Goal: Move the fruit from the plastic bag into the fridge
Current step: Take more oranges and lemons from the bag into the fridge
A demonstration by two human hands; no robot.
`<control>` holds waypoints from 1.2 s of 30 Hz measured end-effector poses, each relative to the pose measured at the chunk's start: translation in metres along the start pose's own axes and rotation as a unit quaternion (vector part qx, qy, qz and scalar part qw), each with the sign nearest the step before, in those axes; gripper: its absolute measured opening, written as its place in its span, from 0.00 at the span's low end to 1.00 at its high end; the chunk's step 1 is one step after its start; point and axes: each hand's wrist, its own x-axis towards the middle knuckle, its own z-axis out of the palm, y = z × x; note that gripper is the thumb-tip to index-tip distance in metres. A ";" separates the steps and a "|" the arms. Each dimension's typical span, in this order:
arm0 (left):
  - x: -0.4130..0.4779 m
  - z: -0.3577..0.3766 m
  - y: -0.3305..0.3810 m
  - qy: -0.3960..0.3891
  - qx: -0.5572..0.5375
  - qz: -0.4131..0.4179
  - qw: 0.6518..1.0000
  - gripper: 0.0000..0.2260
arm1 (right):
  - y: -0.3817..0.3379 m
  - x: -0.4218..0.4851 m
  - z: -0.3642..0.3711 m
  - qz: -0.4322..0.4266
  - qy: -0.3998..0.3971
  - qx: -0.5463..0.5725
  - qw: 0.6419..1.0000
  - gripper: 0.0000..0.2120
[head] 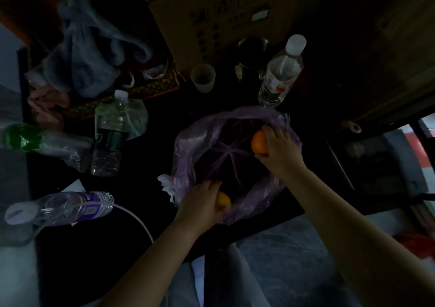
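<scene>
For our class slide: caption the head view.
Right hand grips an orange, left hand a yellow fruit, at the purple plastic bag.

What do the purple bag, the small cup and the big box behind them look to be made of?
The purple bag: thin plastic film, translucent and crinkled, with a faint sheen on its folds.
The cup: probably frosted plastic, since its wall looks cloudy and matte; the dim light leaves this open.
The box: brown cardboard, matte, with printed symbols and a flap seam.
</scene>
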 end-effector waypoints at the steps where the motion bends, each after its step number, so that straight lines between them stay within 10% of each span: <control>1: -0.001 0.001 0.000 -0.004 0.007 0.000 1.000 0.33 | -0.001 -0.001 0.000 -0.003 0.003 0.001 1.000 0.41; 25: -0.003 0.008 -0.004 0.196 -0.010 0.096 0.976 0.11 | -0.040 -0.048 0.022 -0.093 0.023 0.073 0.993 0.39; 36: 0.006 0.009 -0.009 0.129 -0.034 0.010 0.991 0.09 | -0.044 -0.059 0.030 -0.083 0.023 0.086 0.993 0.39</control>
